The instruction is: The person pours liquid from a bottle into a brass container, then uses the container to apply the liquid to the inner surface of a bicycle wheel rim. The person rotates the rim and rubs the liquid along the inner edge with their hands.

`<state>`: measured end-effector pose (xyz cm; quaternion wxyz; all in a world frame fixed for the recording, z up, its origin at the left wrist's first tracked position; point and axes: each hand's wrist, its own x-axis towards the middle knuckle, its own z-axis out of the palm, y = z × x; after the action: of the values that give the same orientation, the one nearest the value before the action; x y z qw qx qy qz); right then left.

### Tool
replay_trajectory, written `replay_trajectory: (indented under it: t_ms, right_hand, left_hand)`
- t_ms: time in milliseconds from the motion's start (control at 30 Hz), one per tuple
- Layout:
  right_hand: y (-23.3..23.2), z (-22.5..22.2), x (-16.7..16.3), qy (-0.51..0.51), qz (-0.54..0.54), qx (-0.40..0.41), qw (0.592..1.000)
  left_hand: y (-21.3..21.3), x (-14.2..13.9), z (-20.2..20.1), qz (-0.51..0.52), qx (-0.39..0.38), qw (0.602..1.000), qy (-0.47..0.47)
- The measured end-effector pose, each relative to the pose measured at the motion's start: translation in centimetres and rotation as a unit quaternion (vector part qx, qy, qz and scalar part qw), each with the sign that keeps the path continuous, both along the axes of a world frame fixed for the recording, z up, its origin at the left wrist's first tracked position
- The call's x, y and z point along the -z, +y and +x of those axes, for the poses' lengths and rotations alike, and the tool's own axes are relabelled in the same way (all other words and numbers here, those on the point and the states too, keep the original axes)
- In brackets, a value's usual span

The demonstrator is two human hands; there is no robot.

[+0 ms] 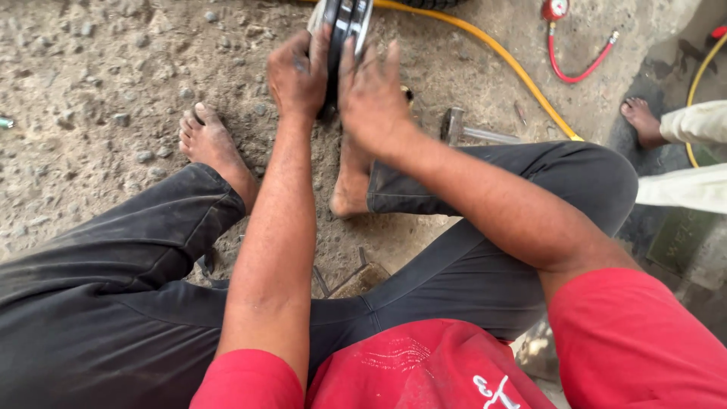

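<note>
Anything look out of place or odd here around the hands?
Both hands, left hand and right hand, press a black wheel upright between them. A hammer lies loose on the dirt beside the bare foot. Nothing looks spilled or broken.

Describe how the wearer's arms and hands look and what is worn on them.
Both forearms are bare below short red sleeves. The left hand and right hand wear no gloves and show dark, greasy smudges. No watch or rings visible.

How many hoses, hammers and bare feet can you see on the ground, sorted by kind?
Yellow hoses: 2
Red hose: 1
Hammer: 1
Bare feet: 3, the person's own and another person's
Total: 7
</note>
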<state>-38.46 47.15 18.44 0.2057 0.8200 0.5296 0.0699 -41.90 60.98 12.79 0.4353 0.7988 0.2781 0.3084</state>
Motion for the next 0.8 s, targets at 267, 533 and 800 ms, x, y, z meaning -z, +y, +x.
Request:
replay_trajectory:
  t_ms: [267, 533, 800]
  right_hand:
    - [2.5, 8.6, -1.4, 0.182, 0.037, 0.088, 0.979]
    - [0.6, 0.7, 0.8, 0.032, -0.070, 0.031, 0.997]
    - [2.1, 2.9, -0.8, -0.006, -0.090, 0.021, 0.996]
  left_hand:
    - [-0.5, 0.8, -1.4, 0.017, -0.005, 1.000, -0.016]
    - [-0.3, 0.2, -0.1, 0.014, 0.005, 1.000, -0.022]
    - [-0.3, 0.3, -0.8, 0.026, 0.002, 0.997, -0.066]
